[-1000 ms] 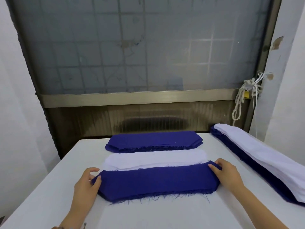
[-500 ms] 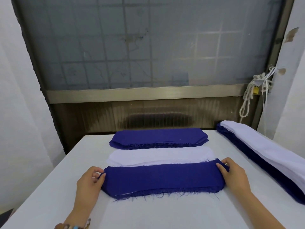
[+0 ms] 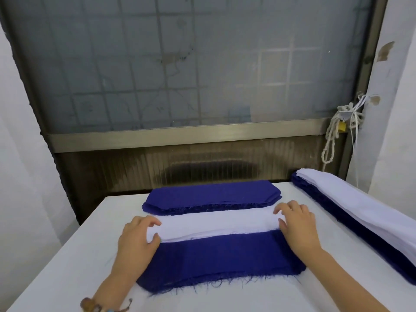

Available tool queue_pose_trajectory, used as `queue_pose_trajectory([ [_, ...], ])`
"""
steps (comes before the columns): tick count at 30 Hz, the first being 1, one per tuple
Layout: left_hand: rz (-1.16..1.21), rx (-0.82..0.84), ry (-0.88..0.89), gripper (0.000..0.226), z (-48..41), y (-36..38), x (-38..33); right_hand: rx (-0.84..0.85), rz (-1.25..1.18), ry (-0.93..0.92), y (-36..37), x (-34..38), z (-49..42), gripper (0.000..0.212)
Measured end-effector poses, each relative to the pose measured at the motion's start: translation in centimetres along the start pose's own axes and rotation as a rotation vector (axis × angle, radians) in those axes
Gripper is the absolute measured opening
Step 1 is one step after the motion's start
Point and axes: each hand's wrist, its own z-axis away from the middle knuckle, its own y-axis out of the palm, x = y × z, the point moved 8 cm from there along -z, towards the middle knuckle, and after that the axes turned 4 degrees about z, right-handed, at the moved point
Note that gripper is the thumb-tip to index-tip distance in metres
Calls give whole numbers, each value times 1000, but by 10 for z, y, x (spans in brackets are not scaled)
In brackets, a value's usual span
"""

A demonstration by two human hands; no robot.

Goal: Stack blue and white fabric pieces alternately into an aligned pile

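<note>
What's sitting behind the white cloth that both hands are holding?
A stack of blue pieces lies just behind the white pile, near the far edge of the table. Its layers show only at the frayed near edge; what lies beneath it is covered.

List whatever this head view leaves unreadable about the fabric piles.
All in the head view.
- Near blue pile: layers beneath its top piece, hidden by that piece.
- White pieces: both ends, covered by left hand and right hand.
- Long right-side pile: near end, cut off by the frame edge.
- Piece counts: edges too fine.
</note>
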Motion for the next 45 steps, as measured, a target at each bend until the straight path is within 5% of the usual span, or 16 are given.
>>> queue_pose_trajectory([
  [4, 89, 88, 193, 18, -37, 38, -53, 131, -217, -238, 19, 70, -29, 21],
  [10, -114, 285, 240, 21, -67, 123, -71, 339, -294, -382, 65, 136, -48, 21],
  [21, -81, 195, 262, 14, -65, 141, -57, 254, -356, -287, 94, 135, -52, 18],
  [34, -189, 237, 294, 12, -64, 148, -60, 159, -215, -403, 92, 144, -47, 10],
  [45, 21, 285, 290, 19, -57, 140, -68, 207, -368, -382, 97, 141, -46, 11],
])
